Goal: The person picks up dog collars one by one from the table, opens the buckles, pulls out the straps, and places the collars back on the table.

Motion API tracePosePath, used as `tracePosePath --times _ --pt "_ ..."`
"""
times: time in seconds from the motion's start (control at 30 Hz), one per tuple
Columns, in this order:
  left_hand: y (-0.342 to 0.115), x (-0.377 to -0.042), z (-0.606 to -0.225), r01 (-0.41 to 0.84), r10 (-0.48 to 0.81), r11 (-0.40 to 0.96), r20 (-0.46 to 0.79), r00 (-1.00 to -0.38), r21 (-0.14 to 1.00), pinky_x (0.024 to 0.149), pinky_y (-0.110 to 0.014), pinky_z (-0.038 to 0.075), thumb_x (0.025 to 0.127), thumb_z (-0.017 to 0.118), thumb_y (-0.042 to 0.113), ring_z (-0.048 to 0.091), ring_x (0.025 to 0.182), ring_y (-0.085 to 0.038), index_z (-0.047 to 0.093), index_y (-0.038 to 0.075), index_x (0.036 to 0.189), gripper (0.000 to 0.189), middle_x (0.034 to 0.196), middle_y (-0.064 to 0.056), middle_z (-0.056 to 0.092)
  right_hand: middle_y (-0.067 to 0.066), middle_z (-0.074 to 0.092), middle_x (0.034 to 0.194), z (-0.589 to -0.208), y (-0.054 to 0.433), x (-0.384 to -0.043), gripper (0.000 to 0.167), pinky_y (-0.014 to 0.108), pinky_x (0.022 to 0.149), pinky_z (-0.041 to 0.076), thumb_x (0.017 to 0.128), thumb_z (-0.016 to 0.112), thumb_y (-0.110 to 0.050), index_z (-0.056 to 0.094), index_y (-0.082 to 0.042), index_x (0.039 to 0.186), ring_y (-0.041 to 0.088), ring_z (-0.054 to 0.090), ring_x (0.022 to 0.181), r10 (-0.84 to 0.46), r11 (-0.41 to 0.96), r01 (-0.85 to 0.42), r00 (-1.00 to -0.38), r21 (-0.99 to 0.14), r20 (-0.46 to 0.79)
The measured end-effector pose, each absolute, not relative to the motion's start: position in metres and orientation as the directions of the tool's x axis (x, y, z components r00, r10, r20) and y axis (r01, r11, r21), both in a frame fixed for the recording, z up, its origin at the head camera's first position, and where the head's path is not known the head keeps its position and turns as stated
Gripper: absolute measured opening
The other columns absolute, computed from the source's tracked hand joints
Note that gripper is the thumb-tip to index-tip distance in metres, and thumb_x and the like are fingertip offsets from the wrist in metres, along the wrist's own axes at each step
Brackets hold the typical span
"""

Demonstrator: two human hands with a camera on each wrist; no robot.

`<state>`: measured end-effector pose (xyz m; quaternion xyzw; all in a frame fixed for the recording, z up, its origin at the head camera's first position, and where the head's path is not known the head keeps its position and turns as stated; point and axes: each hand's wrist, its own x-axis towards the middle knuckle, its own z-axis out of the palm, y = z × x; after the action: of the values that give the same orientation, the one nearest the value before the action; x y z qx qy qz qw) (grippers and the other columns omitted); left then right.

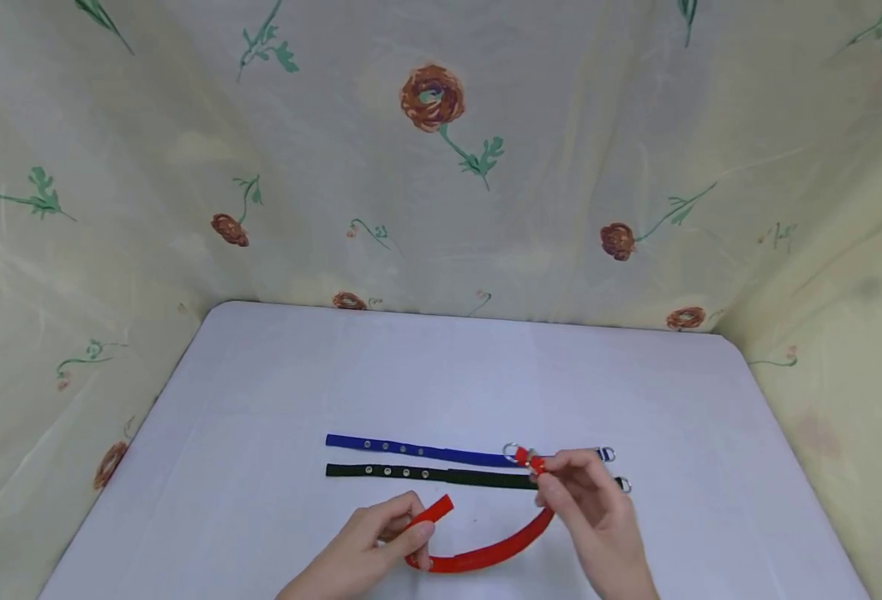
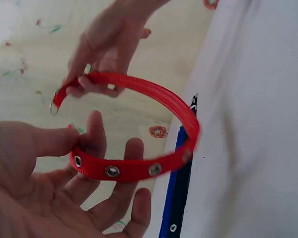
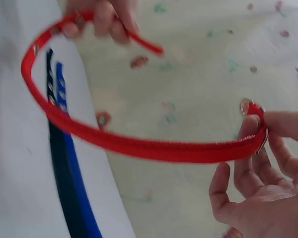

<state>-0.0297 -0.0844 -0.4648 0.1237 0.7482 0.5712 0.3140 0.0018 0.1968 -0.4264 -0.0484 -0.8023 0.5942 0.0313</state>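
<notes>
A red collar with metal eyelets hangs in a curve between both hands, above the table. My left hand pinches it close to its plain, eyelet-holed end between thumb and fingers. At the other end my right hand pinches the strap beside the buckle and metal ring. The eyelets show clearly in the left wrist view. Behind the hands a blue collar and a black collar lie flat, side by side. My right hand hides part of both near their ringed ends.
The collars lie on a white table with rounded far corners. A pale flower-patterned cloth rises behind the table and along both sides.
</notes>
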Motion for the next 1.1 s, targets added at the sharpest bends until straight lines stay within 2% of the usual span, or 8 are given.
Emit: tracePosePath --times 0.1,0.33,0.47,0.67,0.8,0.9,1.0,1.1 --pt "-0.090 -0.031 -0.465 -0.190 0.529 0.267 -0.308 -0.791 0.945 0.094 -0.035 0.058 0.110 0.062 0.039 0.073 0.097 -0.017 0.066 0.013 0.117 0.028 0.098 -0.006 0.082 -0.005 0.075 0.107 -0.423 0.211 0.001 0.026 0.016 0.088 0.060 0.108 0.068 -0.019 0.062 -0.009 0.131 0.011 0.075 0.094 0.208 0.276 0.070 -0.978 -0.959 -0.011" --pt "-0.099 -0.035 -0.460 -0.163 0.499 0.250 -0.271 -0.823 0.954 0.104 -0.043 0.060 0.111 0.059 0.042 0.076 0.109 -0.017 0.062 0.015 0.126 0.031 0.110 -0.005 0.083 -0.010 0.076 0.112 -0.428 0.229 0.001 0.035 0.015 0.089 0.060 0.108 0.067 -0.015 0.059 -0.007 0.141 0.012 0.077 0.093 0.146 0.296 0.018 -0.989 -0.955 0.027" --pt "-0.103 -0.039 -0.462 -0.223 0.467 0.207 -0.296 -0.833 0.953 0.101 -0.038 0.059 0.111 0.059 0.043 0.077 0.109 -0.020 0.056 0.010 0.130 0.038 0.111 -0.008 0.084 -0.010 0.073 0.112 -0.431 0.236 -0.001 0.039 0.013 0.088 0.059 0.109 0.065 -0.012 0.055 -0.013 0.147 0.009 0.078 0.091 0.182 0.349 0.020 -0.982 -0.937 0.047" --pt "-0.109 -0.047 -0.466 -0.318 0.310 0.069 -0.324 -0.894 0.946 0.096 -0.031 0.061 0.110 0.059 0.047 0.080 0.111 -0.026 0.041 0.013 0.124 0.041 0.120 -0.014 0.082 0.000 0.070 0.102 -0.431 0.250 -0.007 0.045 0.010 0.084 0.056 0.108 0.067 -0.014 0.056 -0.021 0.150 0.001 0.077 0.089 0.303 0.406 0.147 -0.953 -0.902 -0.019" --pt "-0.114 -0.050 -0.467 -0.351 0.187 -0.078 -0.332 -0.924 0.933 0.096 -0.030 0.063 0.111 0.060 0.040 0.081 0.112 -0.026 0.043 0.011 0.129 0.038 0.132 -0.016 0.078 -0.017 0.070 0.102 -0.429 0.260 -0.013 0.057 0.008 0.083 0.055 0.106 0.072 -0.023 0.053 -0.033 0.158 -0.007 0.076 0.090 0.398 0.358 0.228 -0.915 -0.906 -0.073" --pt "-0.116 -0.053 -0.467 -0.354 0.098 -0.156 -0.342 -0.935 0.922 0.095 -0.028 0.063 0.110 0.064 0.032 0.081 0.108 -0.021 0.049 0.009 0.137 0.039 0.133 -0.013 0.078 -0.030 0.070 0.108 -0.430 0.268 -0.019 0.063 0.004 0.083 0.053 0.103 0.076 -0.028 0.051 -0.037 0.159 -0.012 0.074 0.091 0.463 0.307 0.266 -0.881 -0.914 -0.101" --pt "-0.119 -0.058 -0.468 -0.333 0.022 -0.207 -0.336 -0.942 0.920 0.091 -0.026 0.064 0.108 0.068 0.025 0.081 0.098 -0.015 0.053 0.008 0.140 0.039 0.127 -0.008 0.081 -0.031 0.072 0.107 -0.432 0.276 -0.025 0.063 0.004 0.082 0.053 0.099 0.081 -0.025 0.057 -0.033 0.156 -0.011 0.075 0.089 0.504 0.211 0.269 -0.854 -0.940 -0.131" --pt "-0.123 -0.065 -0.470 -0.306 -0.023 -0.231 -0.319 -0.947 0.924 0.090 -0.025 0.064 0.106 0.070 0.024 0.080 0.091 -0.013 0.052 0.007 0.139 0.041 0.124 -0.005 0.082 -0.024 0.071 0.099 -0.435 0.281 -0.030 0.062 0.006 0.079 0.055 0.095 0.085 -0.023 0.062 -0.029 0.152 -0.007 0.076 0.083 0.538 0.115 0.270 -0.826 -0.956 -0.169"
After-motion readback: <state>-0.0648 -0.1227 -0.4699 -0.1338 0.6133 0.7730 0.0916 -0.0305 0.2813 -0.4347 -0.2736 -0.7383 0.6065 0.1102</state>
